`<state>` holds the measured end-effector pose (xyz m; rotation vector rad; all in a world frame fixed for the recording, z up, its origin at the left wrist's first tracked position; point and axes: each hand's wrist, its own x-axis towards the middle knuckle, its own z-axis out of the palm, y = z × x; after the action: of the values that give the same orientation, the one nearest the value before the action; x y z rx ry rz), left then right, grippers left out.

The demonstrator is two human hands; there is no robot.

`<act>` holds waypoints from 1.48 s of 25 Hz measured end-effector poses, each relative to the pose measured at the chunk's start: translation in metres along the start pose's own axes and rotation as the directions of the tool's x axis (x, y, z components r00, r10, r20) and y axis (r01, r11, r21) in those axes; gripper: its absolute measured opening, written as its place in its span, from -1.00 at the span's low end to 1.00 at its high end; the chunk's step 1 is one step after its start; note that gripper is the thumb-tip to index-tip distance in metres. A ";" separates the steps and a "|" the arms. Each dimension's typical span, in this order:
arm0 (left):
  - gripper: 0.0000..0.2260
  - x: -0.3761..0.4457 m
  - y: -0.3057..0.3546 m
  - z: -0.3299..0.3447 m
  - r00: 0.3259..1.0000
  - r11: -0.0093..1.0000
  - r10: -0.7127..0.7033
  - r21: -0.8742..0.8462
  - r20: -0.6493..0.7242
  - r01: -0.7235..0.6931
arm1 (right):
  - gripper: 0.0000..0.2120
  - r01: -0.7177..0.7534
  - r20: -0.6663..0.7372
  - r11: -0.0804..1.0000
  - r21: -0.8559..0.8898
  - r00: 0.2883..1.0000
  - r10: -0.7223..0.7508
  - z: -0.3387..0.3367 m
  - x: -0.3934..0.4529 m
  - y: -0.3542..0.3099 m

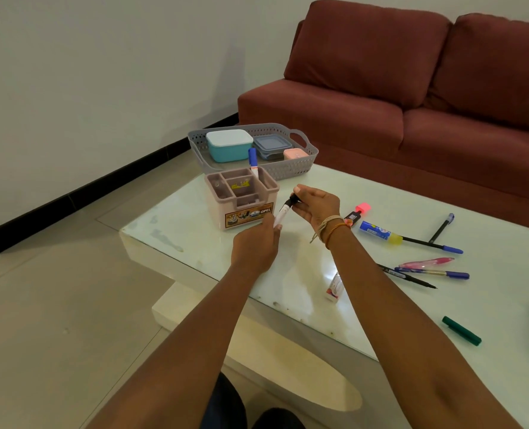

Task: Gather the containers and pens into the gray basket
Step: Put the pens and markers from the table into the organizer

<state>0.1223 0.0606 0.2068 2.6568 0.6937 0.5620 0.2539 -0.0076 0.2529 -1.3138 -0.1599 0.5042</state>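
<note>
Together, hands (283, 224) gripping marker (283, 212)

The organizer (241, 196) is standing just in front of the basket (300, 171), blocking the near approach, and a blue marker (253, 162) is sticking up from it. Three containers are filling much of the basket. Pens (424, 270) are lying scattered on the right of the table (380, 199); bare glass is lying open between them and the organizer.

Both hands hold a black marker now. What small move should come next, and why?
Probably stand the black marker in the pink organizer. The left hand holds its barrel, the right hand pinches its cap end, and a blue marker already stands in that organizer.
</note>
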 end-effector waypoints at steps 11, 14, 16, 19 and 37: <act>-0.66 -0.002 -0.005 -0.003 0.996 0.986 -0.085 -0.147 -0.022 0.081 | -0.76 0.123 0.037 0.970 -0.212 0.992 -0.118 0.016 -0.002 0.008; -0.63 -0.004 -0.007 -0.007 0.993 0.958 -0.120 -0.263 0.004 0.117 | -0.79 0.123 0.054 0.974 -0.190 0.992 -0.115 0.024 -0.011 0.004; -0.63 -0.004 -0.006 -0.009 0.986 0.913 -0.166 -0.374 0.022 0.162 | -0.79 0.118 0.076 0.977 -0.175 0.991 -0.106 0.028 -0.017 0.001; -0.64 -0.004 -0.008 -0.009 0.979 0.864 -0.199 -0.462 0.049 0.199 | -0.76 0.086 0.101 0.986 -0.144 0.992 -0.072 0.026 -0.025 0.001; -0.70 -0.019 -0.059 -0.036 0.808 0.681 -0.535 -0.692 -0.247 0.240 | -0.63 0.548 0.171 0.755 -0.360 0.834 -0.524 0.099 -0.035 -0.087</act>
<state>0.0679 0.1068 0.2085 1.6755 0.9675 1.0555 0.2077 0.0500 0.3671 -1.5652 -0.7047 0.0053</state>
